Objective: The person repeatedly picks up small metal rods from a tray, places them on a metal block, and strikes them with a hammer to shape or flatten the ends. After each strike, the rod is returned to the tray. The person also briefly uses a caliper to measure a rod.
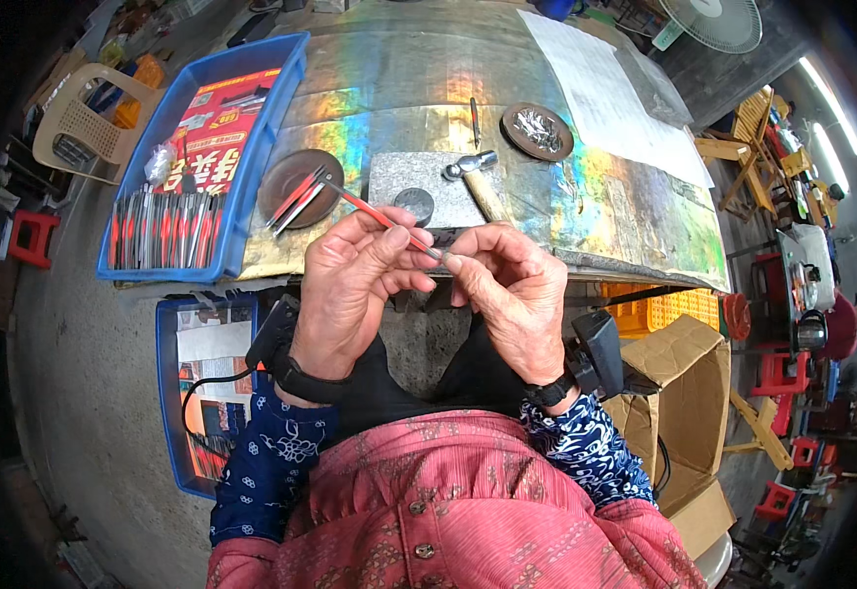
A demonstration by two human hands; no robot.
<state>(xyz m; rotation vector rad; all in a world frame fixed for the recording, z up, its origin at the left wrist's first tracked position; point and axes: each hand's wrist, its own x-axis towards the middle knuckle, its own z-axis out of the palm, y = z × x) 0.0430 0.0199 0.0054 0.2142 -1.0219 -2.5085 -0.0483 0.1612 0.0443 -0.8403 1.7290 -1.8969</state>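
Note:
In front of my lap, my left hand (pixel 350 280) is closed round a slim red stick with a dark, pointed upper end (pixel 374 212). It slants from the table side down toward my other hand. My right hand (pixel 512 294) pinches thumb and forefinger together at the stick's lower, silvery end; whatever small piece lies between the fingertips is hidden. Beyond them a hammer (pixel 487 192) with a wooden handle rests on a grey stone slab (pixel 389 169), beside a dark round block (pixel 414 204). Several similar red and silver sticks lie across a brown dish (pixel 273 189).
Another brown dish (pixel 556 152) holds small silvery metal pieces, with a thin red-and-black stick (pixel 475 123) near it. A blue crate (pixel 247 187) of upright sticks stands on the table's left. Below are a second blue bin (pixel 169 393) and an open cardboard box (pixel 689 393).

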